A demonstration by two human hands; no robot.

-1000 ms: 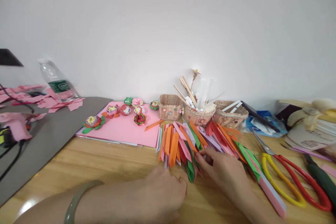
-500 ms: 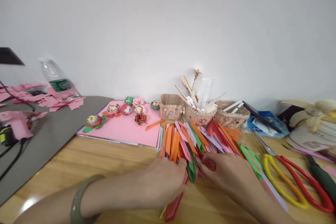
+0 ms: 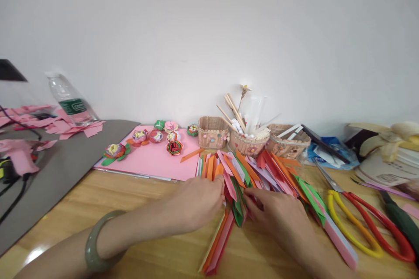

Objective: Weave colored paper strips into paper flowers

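A heap of folded paper strips (image 3: 235,170) in orange, pink, green, red and lilac lies before me on the wooden table. My left hand (image 3: 204,202), a jade-coloured bangle on its wrist, reaches onto the heap's left side with curled fingers over the orange strips; its fingertips are hidden, so what they grip cannot be made out. On the heap's near side, my right hand (image 3: 275,209) has its thumb and fingers bent together at the green and pink strips. Below my left hand, a small bundle of red, orange and yellow strips (image 3: 219,244) points toward me.
Paper flowers (image 3: 140,136) sit on pink sheets (image 3: 157,163) at left. Decorated baskets (image 3: 212,133) holding sticks and tubes line the wall. Red and yellow-handled scissors (image 3: 356,218) lie right. A pink glue gun (image 3: 21,157) and a water bottle (image 3: 70,100) are far left.
My left hand has moved up and slightly left onto the orange strips, uncovering more of the near bundle. My right hand has shifted slightly left, staying at the heap.
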